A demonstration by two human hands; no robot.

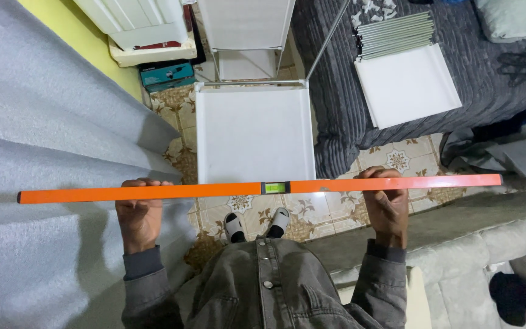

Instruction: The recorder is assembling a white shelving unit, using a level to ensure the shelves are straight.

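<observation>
Two hands, left hand [139,216] and right hand [388,207], have fingers wrapped around a long orange metal spirit level [214,190], held horizontally above the white square shelf panel [251,134]; levelling seems underway, needing steadiness.

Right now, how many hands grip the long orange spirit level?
2: the left hand grips the long orange spirit level left of its green vial; the right hand grips right of it.
</observation>
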